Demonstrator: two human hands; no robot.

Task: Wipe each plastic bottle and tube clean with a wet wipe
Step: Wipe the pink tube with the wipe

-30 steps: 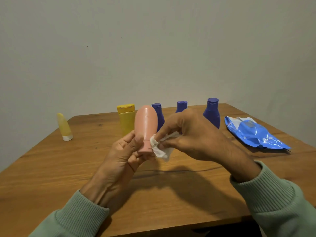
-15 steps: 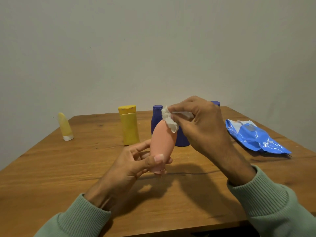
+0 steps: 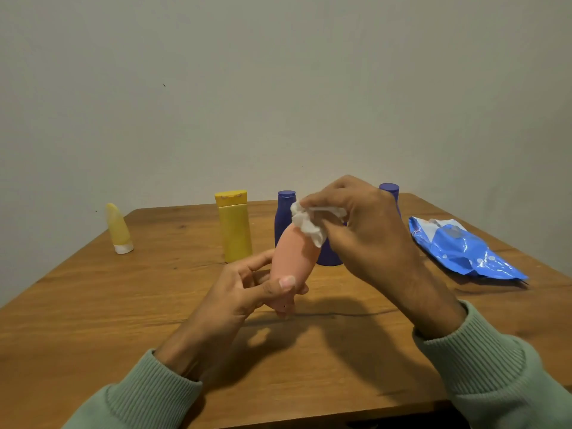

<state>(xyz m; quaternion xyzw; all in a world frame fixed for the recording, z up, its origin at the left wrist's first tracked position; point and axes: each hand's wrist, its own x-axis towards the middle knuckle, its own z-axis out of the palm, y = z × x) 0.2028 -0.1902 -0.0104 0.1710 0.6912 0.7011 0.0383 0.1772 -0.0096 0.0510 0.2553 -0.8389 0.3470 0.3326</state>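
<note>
Grips the pink bottle (image 3: 294,258) low on its body with the left hand (image 3: 244,292) — thumb laid across the front, fingers curled behind — cap end down, rounded end leaning up and to the right, held over the wooden table (image 3: 123,320). Pinches a crumpled white wet wipe (image 3: 309,226) in the right hand (image 3: 368,233), fingers bent round it, and presses it onto the bottle's upper end. Pale green ribbed sleeves (image 3: 148,397) on both forearms. Standing upright farther back on the table: a yellow bottle (image 3: 234,233) with a flip cap, just left of the pink one; a blue bottle (image 3: 283,212) right behind the pink one; a second blue bottle (image 3: 329,258), mostly hidden by the pink bottle and the right hand; a third blue bottle (image 3: 389,189), only its cap showing above the right hand. Well apart at the far left, a pale yellow tube (image 3: 118,229) on its white cap. At the right, lying flat and crumpled, a shiny blue wipes pack (image 3: 464,252), apart from the bottles.
</note>
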